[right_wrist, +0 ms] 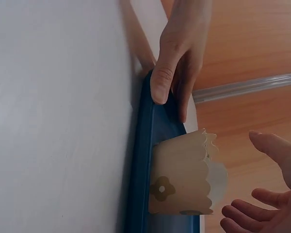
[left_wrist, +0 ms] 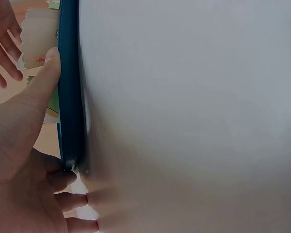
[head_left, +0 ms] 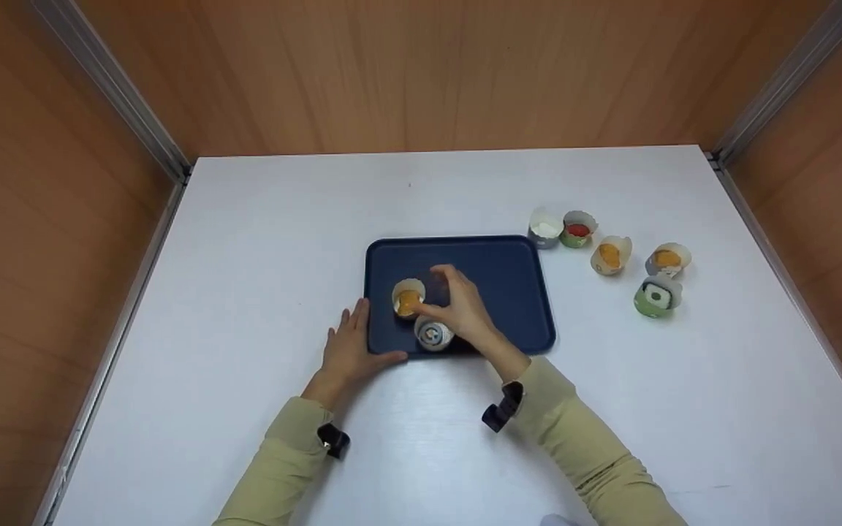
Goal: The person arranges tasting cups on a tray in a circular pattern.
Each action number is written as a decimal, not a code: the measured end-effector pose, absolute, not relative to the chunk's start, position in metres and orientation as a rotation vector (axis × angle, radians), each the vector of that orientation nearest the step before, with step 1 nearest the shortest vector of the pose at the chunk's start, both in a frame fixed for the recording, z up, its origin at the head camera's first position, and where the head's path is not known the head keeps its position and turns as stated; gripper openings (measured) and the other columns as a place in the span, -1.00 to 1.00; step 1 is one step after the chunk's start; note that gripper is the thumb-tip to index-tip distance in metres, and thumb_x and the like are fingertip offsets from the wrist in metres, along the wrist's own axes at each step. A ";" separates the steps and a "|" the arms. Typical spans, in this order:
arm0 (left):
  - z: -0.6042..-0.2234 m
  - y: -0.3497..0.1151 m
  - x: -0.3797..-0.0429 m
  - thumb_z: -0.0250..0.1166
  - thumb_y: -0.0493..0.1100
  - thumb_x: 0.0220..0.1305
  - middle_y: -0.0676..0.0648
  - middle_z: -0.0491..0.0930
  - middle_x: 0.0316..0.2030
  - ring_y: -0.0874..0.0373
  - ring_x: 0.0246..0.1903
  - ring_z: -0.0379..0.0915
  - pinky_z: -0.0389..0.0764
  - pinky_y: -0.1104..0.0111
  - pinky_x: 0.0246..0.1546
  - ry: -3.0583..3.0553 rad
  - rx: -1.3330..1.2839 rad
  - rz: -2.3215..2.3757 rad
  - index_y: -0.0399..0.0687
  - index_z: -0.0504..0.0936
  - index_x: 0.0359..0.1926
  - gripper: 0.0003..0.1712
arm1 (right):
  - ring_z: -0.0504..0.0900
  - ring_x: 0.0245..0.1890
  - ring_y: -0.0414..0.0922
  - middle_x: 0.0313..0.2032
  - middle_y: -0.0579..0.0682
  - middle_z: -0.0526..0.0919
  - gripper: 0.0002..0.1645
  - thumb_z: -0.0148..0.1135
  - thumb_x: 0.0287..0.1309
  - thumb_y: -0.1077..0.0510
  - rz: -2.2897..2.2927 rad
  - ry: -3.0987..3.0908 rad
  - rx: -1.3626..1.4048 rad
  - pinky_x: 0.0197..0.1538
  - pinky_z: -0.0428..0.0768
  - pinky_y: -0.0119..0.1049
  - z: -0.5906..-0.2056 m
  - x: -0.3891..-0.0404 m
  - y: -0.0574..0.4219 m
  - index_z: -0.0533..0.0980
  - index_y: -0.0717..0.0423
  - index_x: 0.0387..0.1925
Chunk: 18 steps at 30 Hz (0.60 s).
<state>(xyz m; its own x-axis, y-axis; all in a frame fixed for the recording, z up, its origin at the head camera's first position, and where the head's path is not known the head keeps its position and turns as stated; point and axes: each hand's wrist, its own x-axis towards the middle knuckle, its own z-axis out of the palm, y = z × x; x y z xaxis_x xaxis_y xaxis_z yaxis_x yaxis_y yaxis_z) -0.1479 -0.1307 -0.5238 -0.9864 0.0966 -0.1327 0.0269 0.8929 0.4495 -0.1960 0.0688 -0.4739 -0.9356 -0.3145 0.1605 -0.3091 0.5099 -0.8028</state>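
A dark blue tray [head_left: 494, 292] lies on the white table, bearing two scalloped paper cups. The rear cup [head_left: 399, 288] has something orange in it. In the front cup [right_wrist: 179, 170], flower-printed, sits a pale item [right_wrist: 218, 182]; from above it shows a round blue-and-white pattern. My left hand [head_left: 351, 347] rests against the tray's front left corner, fingers straight along the side and thumb on the front rim. Over the tray my right hand [head_left: 461, 310] hovers beside the cups, thumb and fingers spread. In the right wrist view that hand [right_wrist: 276, 184] holds nothing and is apart from the flower-printed cup.
Right of the tray stand several similar cups: a whitish cup [head_left: 545, 228], a green cup with red inside [head_left: 578, 228], two with orange contents [head_left: 609, 256] [head_left: 668, 257], and a green cup with a white item [head_left: 655, 298]. Wooden panels [head_left: 428, 73] enclose the table.
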 end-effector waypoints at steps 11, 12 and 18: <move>-0.523 -0.131 -0.148 0.22 0.45 -0.22 -0.18 -0.11 0.33 -0.16 0.28 -0.19 -0.03 -0.10 0.16 2.918 0.101 0.669 -0.22 -0.15 0.35 0.31 | 0.46 -0.08 -0.01 -0.08 0.13 0.48 -0.32 0.36 -0.11 0.06 -1.576 2.824 -0.586 -0.04 0.45 -0.19 -0.469 -0.184 0.107 0.34 0.29 0.03; -0.523 -0.132 -0.148 0.22 0.45 -0.22 -0.18 -0.11 0.33 -0.16 0.28 -0.19 -0.03 -0.10 0.16 2.919 0.101 0.671 -0.22 -0.15 0.35 0.31 | 0.46 -0.08 0.01 -0.08 0.13 0.48 -0.33 0.36 -0.11 0.07 -1.595 2.826 -0.581 -0.04 0.45 -0.18 -0.469 -0.183 0.111 0.34 0.30 0.02; -0.523 -0.131 -0.148 0.22 0.45 -0.22 -0.19 -0.10 0.33 -0.16 0.28 -0.20 -0.03 -0.10 0.16 2.917 0.110 0.680 -0.22 -0.15 0.35 0.31 | 0.47 -0.09 0.06 -0.08 0.19 0.49 -0.36 0.36 -0.11 0.12 -1.665 2.874 -0.528 -0.07 0.46 -0.08 -0.471 -0.175 0.134 0.36 0.33 0.00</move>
